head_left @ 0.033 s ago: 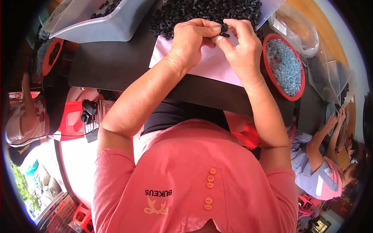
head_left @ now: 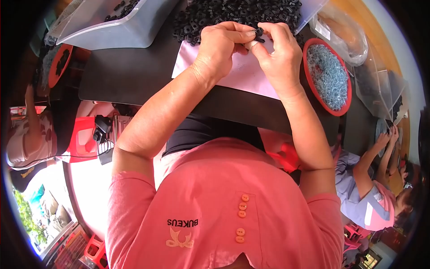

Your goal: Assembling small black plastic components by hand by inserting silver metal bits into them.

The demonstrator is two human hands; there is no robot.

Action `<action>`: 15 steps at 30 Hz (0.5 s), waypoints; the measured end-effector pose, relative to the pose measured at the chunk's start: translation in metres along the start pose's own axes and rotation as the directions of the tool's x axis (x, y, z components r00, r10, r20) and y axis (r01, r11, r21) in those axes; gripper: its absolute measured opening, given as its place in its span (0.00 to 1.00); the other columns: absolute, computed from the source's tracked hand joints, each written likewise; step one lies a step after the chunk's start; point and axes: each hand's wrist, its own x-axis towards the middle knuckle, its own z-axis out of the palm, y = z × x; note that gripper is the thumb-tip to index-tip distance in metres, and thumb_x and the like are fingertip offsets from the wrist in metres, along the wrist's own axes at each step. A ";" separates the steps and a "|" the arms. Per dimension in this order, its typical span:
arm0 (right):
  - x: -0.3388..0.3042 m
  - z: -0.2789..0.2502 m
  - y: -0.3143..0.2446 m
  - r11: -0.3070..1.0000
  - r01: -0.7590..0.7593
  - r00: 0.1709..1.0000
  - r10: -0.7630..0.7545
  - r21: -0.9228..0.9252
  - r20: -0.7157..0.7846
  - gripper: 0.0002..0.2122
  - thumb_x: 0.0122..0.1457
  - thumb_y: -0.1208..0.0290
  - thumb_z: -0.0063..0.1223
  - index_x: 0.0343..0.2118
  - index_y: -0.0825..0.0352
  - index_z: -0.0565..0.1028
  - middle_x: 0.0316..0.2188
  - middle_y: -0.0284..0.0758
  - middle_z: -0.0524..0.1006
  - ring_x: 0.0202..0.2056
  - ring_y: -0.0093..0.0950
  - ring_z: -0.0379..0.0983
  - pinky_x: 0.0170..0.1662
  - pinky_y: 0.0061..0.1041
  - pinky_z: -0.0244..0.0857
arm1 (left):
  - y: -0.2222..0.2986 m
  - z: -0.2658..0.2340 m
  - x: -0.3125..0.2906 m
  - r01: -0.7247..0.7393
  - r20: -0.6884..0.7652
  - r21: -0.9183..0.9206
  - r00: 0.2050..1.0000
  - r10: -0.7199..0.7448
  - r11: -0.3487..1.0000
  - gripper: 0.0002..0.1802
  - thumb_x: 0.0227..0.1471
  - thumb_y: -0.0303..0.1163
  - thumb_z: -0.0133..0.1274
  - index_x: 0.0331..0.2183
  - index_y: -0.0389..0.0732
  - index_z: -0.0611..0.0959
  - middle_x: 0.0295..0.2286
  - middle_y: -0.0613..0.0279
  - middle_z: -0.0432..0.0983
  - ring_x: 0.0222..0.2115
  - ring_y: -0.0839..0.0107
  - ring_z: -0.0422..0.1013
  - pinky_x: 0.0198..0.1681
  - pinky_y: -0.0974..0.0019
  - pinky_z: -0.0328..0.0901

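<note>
A small black plastic part [head_left: 259,34] is held between both hands, above the near edge of a black heap. My left hand [head_left: 219,48] is closed, with thumb and forefinger pinching the part from its left. From the other side my right hand [head_left: 283,57] grips it between thumb and bent forefinger. Something pale covers the right thumb's tip. Fingers hide much of the part, so its full shape does not show. Under the hands lies a pale pink sheet [head_left: 244,74]. Just beyond them is the heap of small black plastic parts [head_left: 242,11].
To the right sits a red-rimmed bowl [head_left: 306,74] full of thin, shiny, pale-blue small pieces. A clear plastic bag [head_left: 342,38] lies behind it. A translucent bin [head_left: 112,38] stands at the left on the dark table [head_left: 121,74]. People [head_left: 371,188] work at the far right.
</note>
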 end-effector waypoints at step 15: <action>-0.004 0.008 -0.006 0.984 0.175 0.980 -0.169 0.041 -0.107 0.14 0.41 0.79 0.62 0.35 0.66 0.75 0.27 0.37 0.74 0.28 0.38 0.74 0.30 0.35 0.68 | 0.002 -0.001 -0.006 -0.145 0.014 0.122 0.989 0.144 0.982 0.02 0.46 0.19 0.59 0.28 0.31 0.82 0.23 0.57 0.78 0.19 0.72 0.70 0.22 0.71 0.64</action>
